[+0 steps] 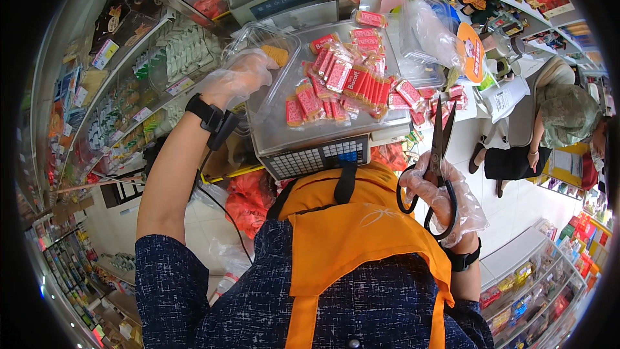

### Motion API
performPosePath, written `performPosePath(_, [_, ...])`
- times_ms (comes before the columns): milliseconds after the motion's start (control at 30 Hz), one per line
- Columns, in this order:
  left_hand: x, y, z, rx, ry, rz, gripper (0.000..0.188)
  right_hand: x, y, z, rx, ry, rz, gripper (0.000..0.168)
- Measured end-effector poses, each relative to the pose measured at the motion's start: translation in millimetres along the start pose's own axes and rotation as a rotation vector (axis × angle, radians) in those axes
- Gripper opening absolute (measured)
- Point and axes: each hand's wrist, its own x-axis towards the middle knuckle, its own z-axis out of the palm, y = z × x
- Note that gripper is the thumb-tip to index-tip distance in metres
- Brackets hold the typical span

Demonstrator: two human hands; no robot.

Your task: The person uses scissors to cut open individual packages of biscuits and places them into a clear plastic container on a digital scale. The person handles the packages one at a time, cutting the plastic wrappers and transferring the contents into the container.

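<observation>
My left hand (244,75), in a clear plastic glove, reaches into a clear plastic box (290,39) on the left side of the scale's metal pan (271,138). Its fingertips meet a golden-brown biscuit (276,55); whether they grip it is hidden. In my gloved right hand (445,194) is a pair of black-handled scissors (440,155), blades upward and slightly apart. Red-and-clear Biscoff biscuit packets (334,70) lie heaped on the pan between my hands. A larger red Biscoff pack (368,87) rests on top of them.
The scale's keypad (317,157) faces my orange apron (358,232). More clear plastic boxes (426,24) stand to the right of the pan. Shelves of packaged snacks (145,82) flank the left. Farther right, a person (564,106) sits on a chair. Red plastic bags (249,201) hang below.
</observation>
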Motion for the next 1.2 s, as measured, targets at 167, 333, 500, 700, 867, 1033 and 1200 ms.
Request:
performPosePath(167, [0,-4,3,-0.064,0.032,0.002,0.038,-3,-6,2,-0.067,0.015,0.043,0.022])
performPosePath(333, [-2,-90,1,-0.887,-0.188,-0.084,0.030,-3,-6,2,-0.080,0.001,0.033,0.020])
performPosePath(500, [-4,-72,-14,-0.813,-0.186,-0.090,0.034,-2,-7,2,-0.102,-0.003,0.040,0.018])
performPosePath(700, [-12,-28,0,-0.465,-0.218,-0.011,0.056,-4,-9,7,-0.008,0.023,0.033,0.016])
performPosePath(867, [-25,19,-21,0.039,-0.282,0.068,0.074,-6,-7,10,-0.025,0.102,0.045,0.017])
performPosePath(1033, [-14,28,-15,0.219,-0.313,0.066,0.074,-3,0,4,0.005,0.045,0.015,0.016])
performPosePath(1200, [-20,35,-17,0.247,-0.320,-0.029,0.083,-2,-3,5,-0.017,0.013,0.009,0.021])
